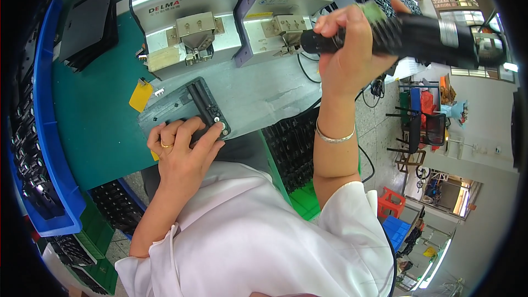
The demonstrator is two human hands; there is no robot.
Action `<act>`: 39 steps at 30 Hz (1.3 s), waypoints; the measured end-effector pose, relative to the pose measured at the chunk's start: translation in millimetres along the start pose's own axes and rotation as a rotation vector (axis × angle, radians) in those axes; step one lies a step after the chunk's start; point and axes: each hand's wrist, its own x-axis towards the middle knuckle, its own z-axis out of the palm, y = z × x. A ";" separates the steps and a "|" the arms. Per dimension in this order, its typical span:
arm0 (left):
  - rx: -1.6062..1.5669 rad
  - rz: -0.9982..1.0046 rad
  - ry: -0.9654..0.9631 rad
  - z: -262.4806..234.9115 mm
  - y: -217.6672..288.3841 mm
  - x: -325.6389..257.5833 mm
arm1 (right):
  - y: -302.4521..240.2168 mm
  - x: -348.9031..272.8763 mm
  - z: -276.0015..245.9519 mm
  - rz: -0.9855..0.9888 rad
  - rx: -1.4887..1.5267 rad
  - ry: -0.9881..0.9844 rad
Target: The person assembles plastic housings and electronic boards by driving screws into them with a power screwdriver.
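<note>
In my right hand [352, 49] is a black electric screwdriver [423, 38], raised above the bench on the right and lying nearly level, fingers wrapped around it. My left hand [184, 146] rests on a grey fixture plate [170, 102] at the bench's near edge. Its bent fingers press a long black bar-shaped part [203, 102] lying on that plate. The index fingertip touches a small round silver piece [219, 125] at the part's near end. A yellow tag [141, 95] sits at the plate's left edge.
Two silver screw-feeder machines [190, 16] [286, 11] stand behind the fixture. A stack of black panels [91, 25] lies at the far left. A long blue bin [47, 104] of black parts lines the left side. More black parts fill a crate [291, 154] below the bench.
</note>
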 end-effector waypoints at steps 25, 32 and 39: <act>-0.004 -0.116 0.022 -20.8 -14.8 -36.5 | -52.5 -115.6 54.6 0.438 0.489 -0.237; -0.026 -0.133 0.060 -15.5 -14.9 -41.0 | -41.0 -130.9 64.1 0.420 0.437 -0.344; -0.047 -0.150 0.071 -13.8 -15.6 -42.9 | -32.2 -140.1 61.9 0.474 0.320 -0.394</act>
